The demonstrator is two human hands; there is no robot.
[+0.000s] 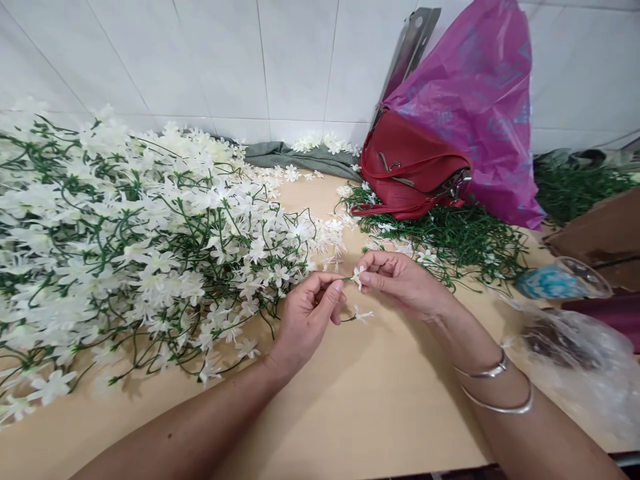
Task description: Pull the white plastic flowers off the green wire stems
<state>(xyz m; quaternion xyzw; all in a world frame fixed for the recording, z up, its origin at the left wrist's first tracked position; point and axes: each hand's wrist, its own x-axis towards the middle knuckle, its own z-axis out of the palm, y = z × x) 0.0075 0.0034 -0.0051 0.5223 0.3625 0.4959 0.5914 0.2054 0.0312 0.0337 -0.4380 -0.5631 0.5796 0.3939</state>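
Over the middle of the table, my left hand (313, 303) pinches a thin green stem between thumb and forefinger. At the stem's tip is a white artificial flower (359, 277), which the fingertips of my right hand (393, 283) grip by its petals. A second white blossom (362, 315) sticks out just below my left fingers, apparently on the same sprig. To the left spreads a large heap of white artificial flowers (165, 260) on green stems. Bare green stems (465, 243) lie in a tangle beyond my right hand, with loose white petals near them.
A red handbag (405, 163) and a purple plastic bag (480, 100) stand against the tiled wall. On the right are a cup with blue pattern (555, 285), a clear plastic bag (600, 363) and a cardboard box (605, 230). A grey-green cloth (300, 158) lies along the wall.
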